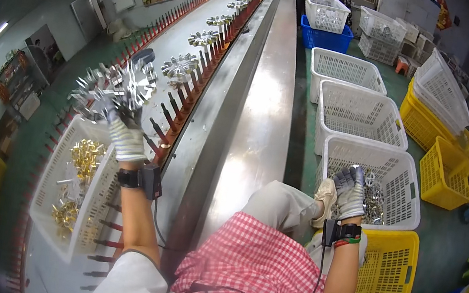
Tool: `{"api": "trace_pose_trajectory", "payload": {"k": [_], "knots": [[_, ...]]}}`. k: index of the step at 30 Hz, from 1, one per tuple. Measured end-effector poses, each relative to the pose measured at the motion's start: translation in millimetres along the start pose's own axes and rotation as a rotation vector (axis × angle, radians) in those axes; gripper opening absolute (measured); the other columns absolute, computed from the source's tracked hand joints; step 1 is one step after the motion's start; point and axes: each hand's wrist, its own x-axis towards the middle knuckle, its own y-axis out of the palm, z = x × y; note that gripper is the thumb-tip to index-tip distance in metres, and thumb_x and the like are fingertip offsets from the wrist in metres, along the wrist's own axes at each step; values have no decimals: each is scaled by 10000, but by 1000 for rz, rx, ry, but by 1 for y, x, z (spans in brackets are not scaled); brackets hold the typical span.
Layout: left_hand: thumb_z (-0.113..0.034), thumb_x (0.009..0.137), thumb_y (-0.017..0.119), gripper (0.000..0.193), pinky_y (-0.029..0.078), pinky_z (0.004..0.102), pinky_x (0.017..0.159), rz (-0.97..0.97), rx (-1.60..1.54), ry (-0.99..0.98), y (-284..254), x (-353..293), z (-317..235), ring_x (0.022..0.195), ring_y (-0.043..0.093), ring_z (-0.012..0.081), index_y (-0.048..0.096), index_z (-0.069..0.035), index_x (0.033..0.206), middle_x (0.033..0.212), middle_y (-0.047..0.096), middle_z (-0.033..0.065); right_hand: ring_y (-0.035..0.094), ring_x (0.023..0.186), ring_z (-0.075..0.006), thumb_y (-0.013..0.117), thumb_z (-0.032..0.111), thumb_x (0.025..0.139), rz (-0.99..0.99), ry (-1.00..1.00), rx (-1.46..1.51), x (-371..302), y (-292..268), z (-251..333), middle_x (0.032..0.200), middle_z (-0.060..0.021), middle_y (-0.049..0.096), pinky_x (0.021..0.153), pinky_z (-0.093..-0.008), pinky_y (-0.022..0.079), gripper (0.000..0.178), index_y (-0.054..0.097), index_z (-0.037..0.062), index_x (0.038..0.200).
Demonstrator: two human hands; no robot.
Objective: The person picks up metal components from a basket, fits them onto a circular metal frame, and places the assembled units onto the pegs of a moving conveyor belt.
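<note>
Nearest, a red-and-white checked cloth point(245, 271) lies across the person's lap. The gloved right hand point(350, 192) reaches into a white basket point(408, 174) on the floor, fingers curled around small silvery metal parts point(372, 199) lying there. The gloved left hand point(126, 135) is raised over the long table point(253, 106), clenched on a cluster of shiny metal pieces point(115, 88). Below it sits a white tray point(54, 179) holding gold-coloured parts point(85, 157). Farther along, red pegs point(187, 96) line the table, and more white baskets point(359, 111) and yellow baskets point(445, 171) stand beyond.
</note>
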Motion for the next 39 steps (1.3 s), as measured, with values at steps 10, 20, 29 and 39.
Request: {"api": "trace_pose_trajectory", "payload": {"k": [10, 20, 29, 39], "knots": [[-335, 803, 540, 399, 465, 316, 712, 663, 285, -909, 78, -138, 51, 886, 551, 141, 499, -68, 1096, 986, 576, 46, 530, 898, -246, 621, 410, 728, 507, 277, -313, -47, 43, -16, 1061, -146, 495, 750, -381, 474, 658, 370, -1, 1177], [-254, 798, 563, 573, 434, 332, 835, 807, 240, -962, 73, -200, 131, 1018, 469, 176, 307, -29, 1258, 1138, 445, 80, 586, 662, -144, 631, 281, 736, 303, 300, -454, -46, 45, -17, 788, -39, 605, 600, -272, 498, 302, 571, 68, 941], [-362, 787, 564, 591, 338, 371, 945, -22, -61, -464, -5, -46, 83, 1097, 397, 276, 324, -29, 1213, 1202, 373, 166, 323, 1174, -246, 639, 455, 680, -209, -135, 285, 16, -21, 27, 1244, -130, 369, 967, -348, 285, 692, 397, 29, 1169], [-406, 770, 554, 368, 529, 325, 652, -79, -49, -332, -31, -36, 9, 806, 593, 211, 531, -124, 1005, 925, 599, 73, 452, 998, -225, 568, 438, 753, -140, -34, 169, -5, 3, 12, 1092, -87, 500, 889, -339, 353, 479, 511, 49, 1025]]}}
